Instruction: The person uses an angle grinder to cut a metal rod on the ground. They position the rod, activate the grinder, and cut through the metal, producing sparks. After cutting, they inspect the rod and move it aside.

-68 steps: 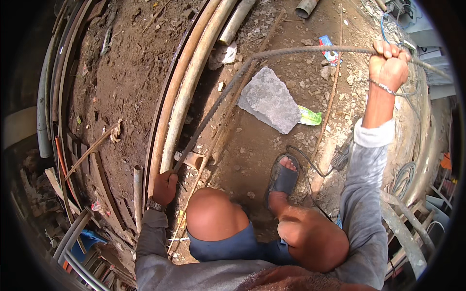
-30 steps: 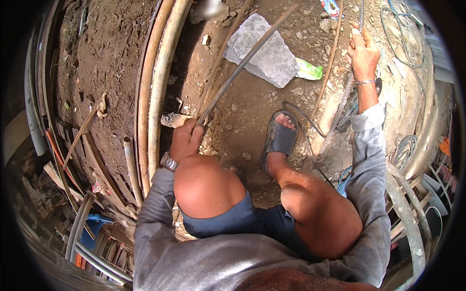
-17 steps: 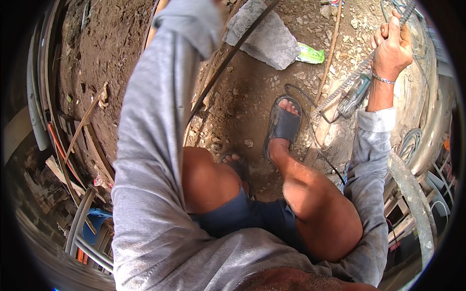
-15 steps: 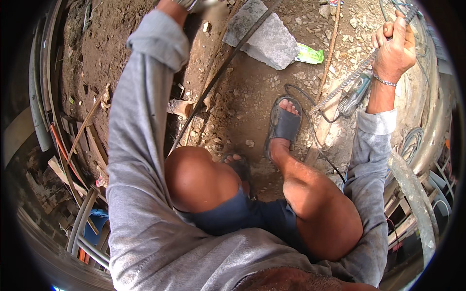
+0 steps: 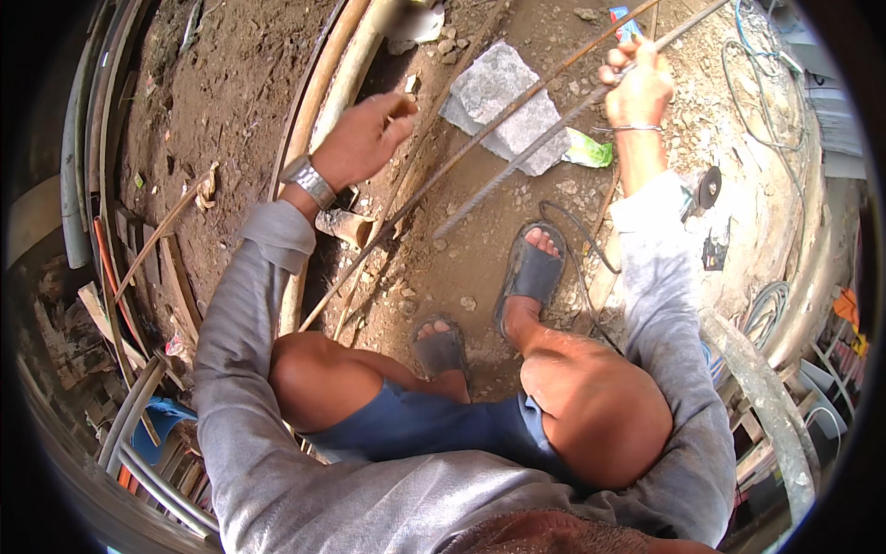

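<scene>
Steel bar held on a slant above the dirt ground

The ribbed steel bar (image 5: 526, 157) is gripped by the right hand (image 5: 635, 85), its long axis running from upper right down to lower left, past the grey stone (image 5: 503, 102). The left hand (image 5: 365, 138) is held loosely open, grasping nothing.

Grey long sleeves (image 5: 242, 332), blue shorts (image 5: 415, 427), dark open-toed sandals (image 5: 530, 273), a metal wristwatch (image 5: 309, 180) on the left wrist, and what looks like a thin bracelet (image 5: 631, 127) on the right.
</scene>
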A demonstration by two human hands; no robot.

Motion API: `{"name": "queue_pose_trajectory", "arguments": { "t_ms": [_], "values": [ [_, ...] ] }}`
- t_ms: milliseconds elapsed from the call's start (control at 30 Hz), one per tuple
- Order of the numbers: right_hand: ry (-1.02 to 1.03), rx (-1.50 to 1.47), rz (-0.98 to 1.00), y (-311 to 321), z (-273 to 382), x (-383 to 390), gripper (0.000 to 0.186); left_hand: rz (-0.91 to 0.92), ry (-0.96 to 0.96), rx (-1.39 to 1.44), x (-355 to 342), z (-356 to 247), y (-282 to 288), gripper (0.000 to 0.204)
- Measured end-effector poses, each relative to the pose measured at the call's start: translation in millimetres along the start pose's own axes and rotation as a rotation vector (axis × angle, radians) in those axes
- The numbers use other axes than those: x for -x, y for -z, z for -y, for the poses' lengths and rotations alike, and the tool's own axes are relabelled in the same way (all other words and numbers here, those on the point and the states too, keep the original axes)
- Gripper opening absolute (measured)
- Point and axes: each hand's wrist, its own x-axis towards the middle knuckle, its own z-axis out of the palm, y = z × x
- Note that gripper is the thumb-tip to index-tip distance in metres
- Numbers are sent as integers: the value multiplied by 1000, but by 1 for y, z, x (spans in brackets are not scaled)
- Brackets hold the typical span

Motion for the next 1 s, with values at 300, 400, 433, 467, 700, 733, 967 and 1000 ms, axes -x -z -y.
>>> {"name": "queue_pose_trajectory", "arguments": {
  "t_ms": [300,400,433,467,700,733,967,1000],
  "values": [
    [-318,-21,-227,9,-93,33,25,297,202,284,13,22,-72,65],
    [-295,-63,-227,5,-89,36,29,348,173,350,-1,14,-88,67],
    [-278,-69,-178,7,-90,33,30,408,175,352,-9,13,-92,69],
    [-286,-114,-180,8,-92,31,31,469,177,353,-17,12,-95,71],
    [-275,-249,-222,-14,-81,20,31,455,328,910,-28,4,-127,50],
    [-287,-260,-221,-15,-78,15,31,390,344,903,-26,6,-130,46],
    [-229,-228,-242,8,-78,-49,28,376,282,834,-24,13,-132,43],
    [-235,-244,-238,8,-75,-54,28,386,335,897,-23,13,-133,44]
  ]
}}
